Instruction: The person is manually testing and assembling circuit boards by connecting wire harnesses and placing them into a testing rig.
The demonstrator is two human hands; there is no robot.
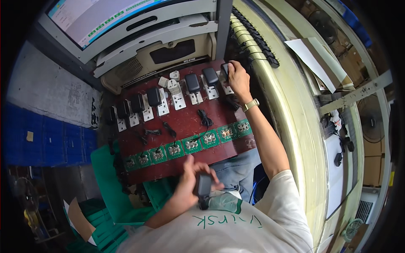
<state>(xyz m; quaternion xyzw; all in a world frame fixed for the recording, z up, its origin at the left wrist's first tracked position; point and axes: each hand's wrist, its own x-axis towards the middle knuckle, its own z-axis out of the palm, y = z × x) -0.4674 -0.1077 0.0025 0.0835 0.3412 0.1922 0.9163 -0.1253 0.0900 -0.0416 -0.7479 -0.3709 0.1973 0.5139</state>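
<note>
My left hand (185, 185), slightly blurred, is curled round a black power adapter (205, 184) low in front of my shirt. At the far right of the dark red board (185, 120), my right hand (239, 80) grips another black adapter (225, 71) at the last socket plate; fingers partly hide it. Along the row of white socket plates (178, 101) sit several more black adapters (192, 83). White plug pieces (173, 87) stand at the middle. Bundled black cables (205, 118) lie between the sockets and a row of green circuit boards (192, 144) with round metal contacts.
Behind the board stands a beige instrument case (173, 52) under a screen (97, 19). A pale conveyor-like rail (282, 105) runs along the right. Green bins (105, 185) stand at lower left, beside blue boxes (42, 139). A clear pouch (225, 202) lies against my shirt.
</note>
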